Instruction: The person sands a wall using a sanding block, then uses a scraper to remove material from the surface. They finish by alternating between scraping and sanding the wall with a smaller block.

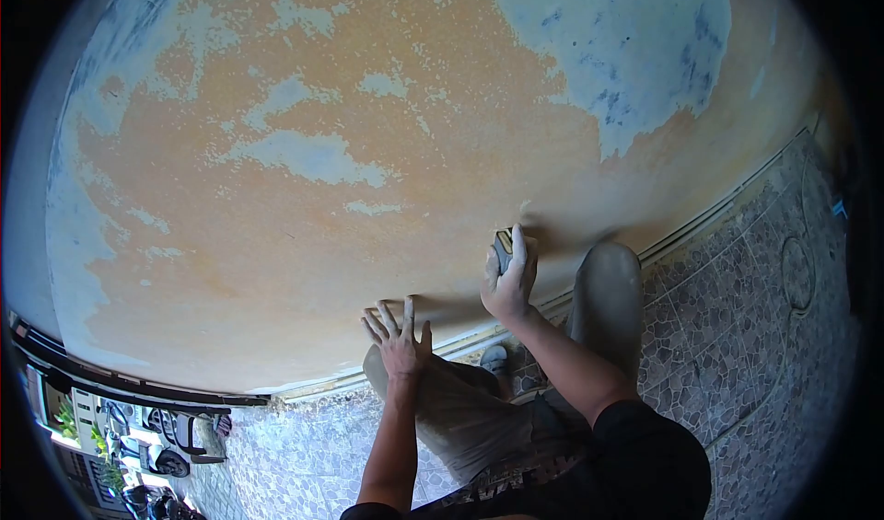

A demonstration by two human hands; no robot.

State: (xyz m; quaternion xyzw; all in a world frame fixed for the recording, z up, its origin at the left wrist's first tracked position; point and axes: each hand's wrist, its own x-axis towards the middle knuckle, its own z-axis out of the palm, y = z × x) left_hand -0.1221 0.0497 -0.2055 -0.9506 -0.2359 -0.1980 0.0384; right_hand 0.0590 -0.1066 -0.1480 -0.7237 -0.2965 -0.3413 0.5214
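Note:
My right hand [511, 285] is closed around a small dark hand tool with a yellowish stripe [504, 248], held against the wall. Much of the tool is hidden by my fingers and thumb, so I cannot tell its exact kind. The wall [387, 235] is orange-tan with patches of pale blue-white where the top coat is gone. A little flake of loose coating [525, 206] shows just above the tool. My left hand [399, 345] has its fingers spread, the fingertips resting on the wall lower and to the left. Whitish dust coats the fingers of both hands.
Below the wall runs a pale ledge [313, 387]. The floor has stone-patterned tiles [700, 336], with a thin hose or cable [799, 310] lying across them at right. My bent knees [610, 267] are close to the wall. Parked vehicles [166, 460] stand far left.

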